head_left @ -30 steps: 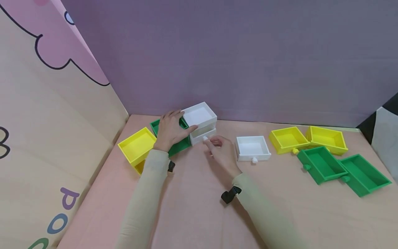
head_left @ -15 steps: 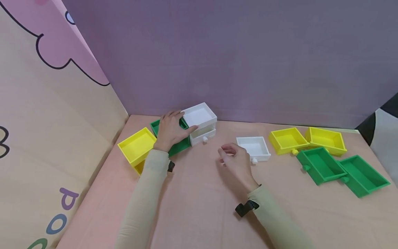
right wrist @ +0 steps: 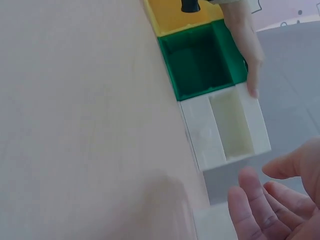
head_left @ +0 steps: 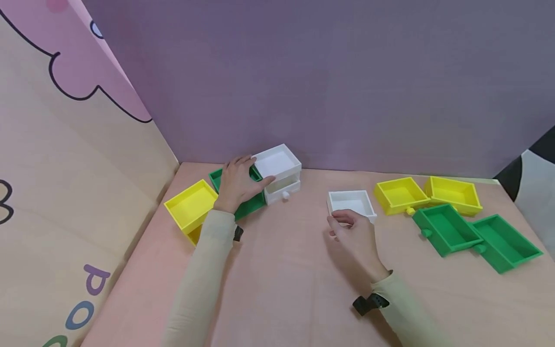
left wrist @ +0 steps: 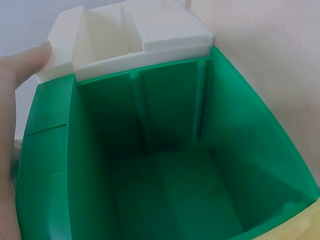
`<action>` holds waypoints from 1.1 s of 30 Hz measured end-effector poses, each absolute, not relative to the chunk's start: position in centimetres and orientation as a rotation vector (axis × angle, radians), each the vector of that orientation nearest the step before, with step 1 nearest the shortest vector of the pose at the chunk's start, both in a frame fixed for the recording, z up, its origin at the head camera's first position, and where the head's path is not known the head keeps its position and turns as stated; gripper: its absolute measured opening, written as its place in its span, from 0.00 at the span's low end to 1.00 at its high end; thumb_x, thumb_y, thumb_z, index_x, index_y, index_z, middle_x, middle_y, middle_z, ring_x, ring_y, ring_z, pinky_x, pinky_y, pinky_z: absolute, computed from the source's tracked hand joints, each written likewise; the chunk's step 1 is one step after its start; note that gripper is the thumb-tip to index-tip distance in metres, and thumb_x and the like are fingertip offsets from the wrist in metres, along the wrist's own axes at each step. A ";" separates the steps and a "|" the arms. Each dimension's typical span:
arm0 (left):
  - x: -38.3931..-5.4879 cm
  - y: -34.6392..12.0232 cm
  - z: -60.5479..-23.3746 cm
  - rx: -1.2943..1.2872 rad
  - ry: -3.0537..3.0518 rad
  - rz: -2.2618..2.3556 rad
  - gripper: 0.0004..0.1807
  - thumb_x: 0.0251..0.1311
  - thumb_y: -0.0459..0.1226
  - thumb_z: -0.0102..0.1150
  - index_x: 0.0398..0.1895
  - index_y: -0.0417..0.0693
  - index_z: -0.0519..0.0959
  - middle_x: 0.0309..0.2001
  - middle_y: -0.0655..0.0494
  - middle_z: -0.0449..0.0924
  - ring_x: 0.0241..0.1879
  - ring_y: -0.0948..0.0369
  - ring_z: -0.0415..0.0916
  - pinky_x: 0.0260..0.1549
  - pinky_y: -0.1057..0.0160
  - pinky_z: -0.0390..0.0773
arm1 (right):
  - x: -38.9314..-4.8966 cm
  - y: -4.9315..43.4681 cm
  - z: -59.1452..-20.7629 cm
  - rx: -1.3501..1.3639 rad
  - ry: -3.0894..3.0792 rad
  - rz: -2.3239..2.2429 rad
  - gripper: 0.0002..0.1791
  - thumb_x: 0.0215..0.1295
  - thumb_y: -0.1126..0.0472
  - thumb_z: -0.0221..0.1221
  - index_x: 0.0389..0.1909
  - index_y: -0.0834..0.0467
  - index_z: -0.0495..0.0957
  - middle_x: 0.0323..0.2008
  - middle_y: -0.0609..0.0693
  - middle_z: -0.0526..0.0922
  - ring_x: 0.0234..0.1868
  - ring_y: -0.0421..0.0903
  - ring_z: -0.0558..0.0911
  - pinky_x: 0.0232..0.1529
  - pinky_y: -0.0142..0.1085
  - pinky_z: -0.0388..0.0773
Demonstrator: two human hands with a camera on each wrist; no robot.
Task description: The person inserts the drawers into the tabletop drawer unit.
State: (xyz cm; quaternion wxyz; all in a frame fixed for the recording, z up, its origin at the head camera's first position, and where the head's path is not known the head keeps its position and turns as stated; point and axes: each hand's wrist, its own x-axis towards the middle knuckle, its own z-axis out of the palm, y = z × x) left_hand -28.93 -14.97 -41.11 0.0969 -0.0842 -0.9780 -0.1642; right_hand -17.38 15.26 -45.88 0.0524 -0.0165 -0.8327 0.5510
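My left hand (head_left: 237,185) rests over the top of the green drawer cabinet (head_left: 250,207), its thumb extended onto the white cabinet (head_left: 277,161) beside it. A white drawer (head_left: 275,195) with a round knob sits in the white cabinet's lower slot; the upper slot is a bare opening. In the left wrist view the green cabinet's hollow interior (left wrist: 170,190) shows. My right hand (head_left: 357,238) hovers with loosely bent fingers, holding nothing, in front of a loose white drawer (head_left: 350,201). It overlaps that drawer's front and hides the knob.
A yellow cabinet (head_left: 191,205) stands left of the green one. On the right lie two yellow drawers (head_left: 401,193) and two green drawers (head_left: 448,229), close together. A purple wall (head_left: 325,96) rises behind, with a printed panel (head_left: 65,168) on the left.
My right hand has let go of the knob on the white cabinet's lower drawer and moved right, to the loose white drawer. The left hand has stayed put.
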 end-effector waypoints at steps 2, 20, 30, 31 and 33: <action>-29.0 -15.0 -41.1 -0.250 -2.897 -0.485 0.51 0.63 0.73 0.54 0.77 0.46 0.73 0.78 0.47 0.71 0.77 0.44 0.66 0.79 0.39 0.60 | -17.2 16.0 -45.9 -0.077 -2.554 1.641 0.14 0.75 0.60 0.64 0.52 0.66 0.85 0.46 0.67 0.90 0.33 0.53 0.93 0.34 0.32 0.89; -29.1 -15.4 -40.9 -0.234 -2.902 -0.489 0.51 0.63 0.73 0.55 0.77 0.46 0.73 0.78 0.47 0.71 0.78 0.44 0.65 0.80 0.38 0.59 | -16.8 20.2 -47.3 -0.227 -2.695 1.468 0.20 0.76 0.52 0.63 0.58 0.63 0.84 0.50 0.64 0.89 0.36 0.45 0.88 0.35 0.25 0.85; -29.1 -15.4 -40.7 -0.223 -2.915 -0.490 0.51 0.63 0.72 0.55 0.77 0.46 0.72 0.78 0.47 0.71 0.78 0.44 0.65 0.80 0.38 0.59 | -17.3 20.9 -48.0 -0.270 -2.745 1.535 0.24 0.76 0.49 0.64 0.61 0.64 0.81 0.51 0.65 0.89 0.36 0.44 0.88 0.37 0.28 0.87; -29.1 -15.4 -40.7 -0.223 -2.913 -0.491 0.51 0.63 0.72 0.55 0.77 0.46 0.73 0.78 0.47 0.71 0.78 0.44 0.65 0.80 0.38 0.59 | -17.4 21.0 -48.1 -0.270 -2.751 1.538 0.25 0.76 0.49 0.65 0.61 0.64 0.81 0.50 0.65 0.89 0.36 0.44 0.88 0.37 0.29 0.87; -29.0 -15.5 -40.6 -0.222 -2.910 -0.495 0.51 0.63 0.72 0.55 0.77 0.46 0.73 0.78 0.47 0.71 0.78 0.44 0.65 0.80 0.38 0.59 | -17.5 21.1 -48.1 -0.271 -2.763 1.545 0.26 0.76 0.48 0.65 0.61 0.64 0.81 0.50 0.65 0.89 0.36 0.44 0.88 0.37 0.30 0.88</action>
